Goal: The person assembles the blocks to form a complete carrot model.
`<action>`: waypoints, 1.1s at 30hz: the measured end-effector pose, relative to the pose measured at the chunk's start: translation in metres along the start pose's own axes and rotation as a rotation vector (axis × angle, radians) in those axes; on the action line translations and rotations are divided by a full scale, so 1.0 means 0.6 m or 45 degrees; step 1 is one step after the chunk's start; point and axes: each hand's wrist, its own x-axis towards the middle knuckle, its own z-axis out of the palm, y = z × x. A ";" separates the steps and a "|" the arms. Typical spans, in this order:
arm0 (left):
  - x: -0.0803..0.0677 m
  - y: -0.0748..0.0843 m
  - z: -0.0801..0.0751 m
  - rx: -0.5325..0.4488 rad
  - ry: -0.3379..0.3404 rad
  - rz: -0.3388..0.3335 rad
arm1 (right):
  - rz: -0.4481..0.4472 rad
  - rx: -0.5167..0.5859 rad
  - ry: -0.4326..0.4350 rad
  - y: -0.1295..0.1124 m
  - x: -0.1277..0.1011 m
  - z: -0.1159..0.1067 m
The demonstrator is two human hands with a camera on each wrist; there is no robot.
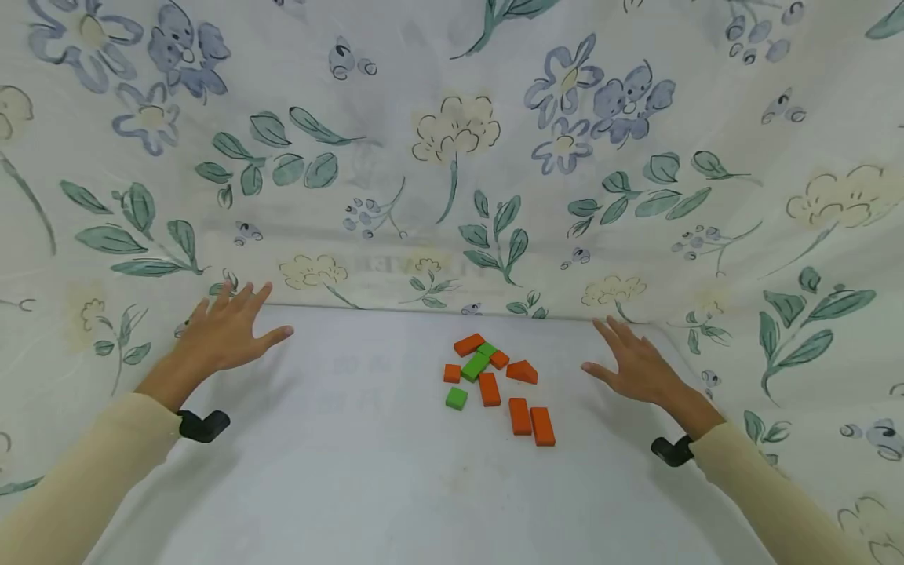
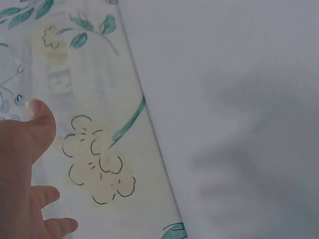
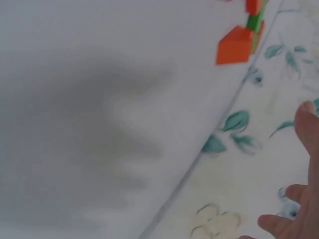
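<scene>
My left hand (image 1: pixel 224 328) hovers over the left side of the white table, fingers spread and holding nothing. Over the right side hangs my right hand (image 1: pixel 634 362), also spread and without anything in it. Between the two, nearer the right hand, lies a loose group of orange and green toy blocks. An orange block with a sloped top (image 1: pixel 523 372) is the closest to the right hand. Two orange oblong blocks (image 1: pixel 519 416) lie side by side at the near end. A green oblong block (image 1: pixel 475 366) sits mid-group, and a green cube (image 1: pixel 457 399) lies apart on the left.
The white tabletop (image 1: pixel 339 455) meets a floral-patterned cloth (image 1: pixel 395 235) along its far edge, and the cloth also hangs at both sides. A black band with a small mount (image 1: pixel 205 425) is on the left wrist, another mount (image 1: pixel 672 451) on the right.
</scene>
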 end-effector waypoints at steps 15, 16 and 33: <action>0.027 0.088 0.038 -0.022 -0.046 0.095 | -0.197 0.074 0.017 -0.065 -0.019 0.026; 0.029 0.097 0.040 -0.029 -0.041 0.108 | -0.210 0.080 0.024 -0.067 -0.020 0.027; 0.036 0.263 0.058 -0.208 0.040 0.365 | -0.335 0.380 -0.109 -0.123 -0.022 0.014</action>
